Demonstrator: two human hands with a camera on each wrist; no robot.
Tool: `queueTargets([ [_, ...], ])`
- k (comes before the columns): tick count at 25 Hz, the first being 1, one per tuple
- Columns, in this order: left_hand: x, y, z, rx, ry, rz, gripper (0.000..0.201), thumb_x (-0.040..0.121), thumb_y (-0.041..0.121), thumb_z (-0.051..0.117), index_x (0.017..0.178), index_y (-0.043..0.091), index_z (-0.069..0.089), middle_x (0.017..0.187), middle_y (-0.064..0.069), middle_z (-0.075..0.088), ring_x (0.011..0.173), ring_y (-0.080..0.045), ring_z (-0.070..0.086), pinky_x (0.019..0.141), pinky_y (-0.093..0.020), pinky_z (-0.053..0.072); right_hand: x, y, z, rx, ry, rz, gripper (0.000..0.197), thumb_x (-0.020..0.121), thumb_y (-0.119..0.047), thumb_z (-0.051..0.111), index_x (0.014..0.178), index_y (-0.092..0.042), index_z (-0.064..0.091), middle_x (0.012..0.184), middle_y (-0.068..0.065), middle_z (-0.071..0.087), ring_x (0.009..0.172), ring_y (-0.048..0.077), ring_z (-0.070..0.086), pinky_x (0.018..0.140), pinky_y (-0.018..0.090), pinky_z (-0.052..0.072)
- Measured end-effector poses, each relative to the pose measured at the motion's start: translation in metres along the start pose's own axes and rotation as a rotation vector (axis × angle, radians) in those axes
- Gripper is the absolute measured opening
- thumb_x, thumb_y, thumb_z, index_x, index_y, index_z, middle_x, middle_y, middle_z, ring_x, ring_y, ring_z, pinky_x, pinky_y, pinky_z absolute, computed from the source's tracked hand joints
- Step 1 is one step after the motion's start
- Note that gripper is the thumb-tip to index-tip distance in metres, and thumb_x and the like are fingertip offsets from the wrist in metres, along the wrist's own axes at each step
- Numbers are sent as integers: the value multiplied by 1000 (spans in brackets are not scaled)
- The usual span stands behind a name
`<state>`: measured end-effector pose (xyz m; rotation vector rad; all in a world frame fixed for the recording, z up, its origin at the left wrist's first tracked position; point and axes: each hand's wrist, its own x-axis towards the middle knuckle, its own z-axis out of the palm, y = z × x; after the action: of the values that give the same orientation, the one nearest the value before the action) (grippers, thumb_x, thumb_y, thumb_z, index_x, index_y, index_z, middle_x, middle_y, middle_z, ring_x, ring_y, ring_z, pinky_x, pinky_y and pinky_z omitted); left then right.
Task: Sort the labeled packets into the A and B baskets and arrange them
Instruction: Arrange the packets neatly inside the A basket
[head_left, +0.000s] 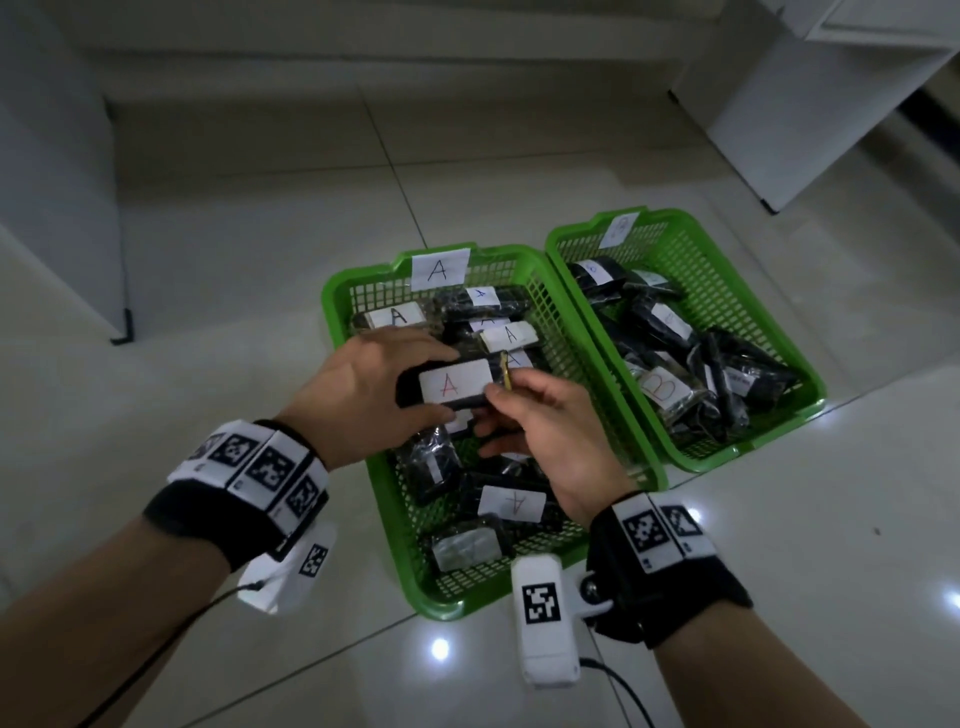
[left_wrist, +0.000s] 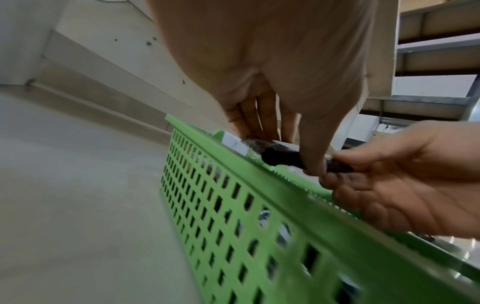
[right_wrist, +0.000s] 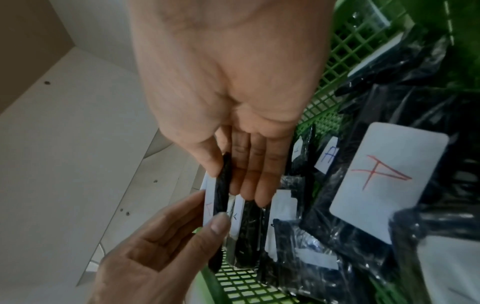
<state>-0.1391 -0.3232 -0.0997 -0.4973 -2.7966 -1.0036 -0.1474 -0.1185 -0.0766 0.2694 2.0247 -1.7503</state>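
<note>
Over the green A basket (head_left: 337, 322) I hold a black packet (head_left: 454, 387) whose white label bears a red A. My left hand (head_left: 410, 384) grips its left end between thumb and fingers. My right hand (head_left: 491, 400) pinches its right end. The left wrist view shows the left hand (left_wrist: 285, 152) and the right hand (left_wrist: 335, 168) on the packet (left_wrist: 280, 157), just above the basket rim (left_wrist: 259, 185). In the right wrist view the right hand (right_wrist: 228, 183) holds the packet (right_wrist: 222, 185) edge-on. Several A packets (head_left: 511, 504) lie in the basket. The B basket (head_left: 737, 447) holds several packets (head_left: 665, 387).
The two baskets stand side by side on a pale tiled floor (head_left: 234, 249). A white cabinet (head_left: 810, 130) stands at the back right and a white unit (head_left: 57, 208) at the left. A thin yellowish piece (head_left: 505, 370) sticks up by my right thumb.
</note>
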Motion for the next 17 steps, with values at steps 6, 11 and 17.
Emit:
queueTargets([
  [6,37,-45,-15,281,107,-149,32,80,37,74,109,22,68,99,3,72,87,-20,66,95,-42,48,17,13,3,-360,116,-157,19,91,-21,73,110,-18,71,95,-1,73,86,16,71,75,35,61],
  [11,50,-57,6,388,33,-251,34,78,27,78,110,21,68,118,1,68,113,-22,59,108,-41,35,29,15,13,-841,-100,-287,35,94,-24,66,128,-16,69,124,-1,66,111,14,62,90,20,42],
  [17,36,-66,22,261,122,-185,30,87,32,59,112,16,66,123,-3,61,121,-26,50,110,-42,30,30,18,21,-916,-199,-310,48,93,-20,66,141,-19,56,138,3,54,126,23,50,100,27,42],
])
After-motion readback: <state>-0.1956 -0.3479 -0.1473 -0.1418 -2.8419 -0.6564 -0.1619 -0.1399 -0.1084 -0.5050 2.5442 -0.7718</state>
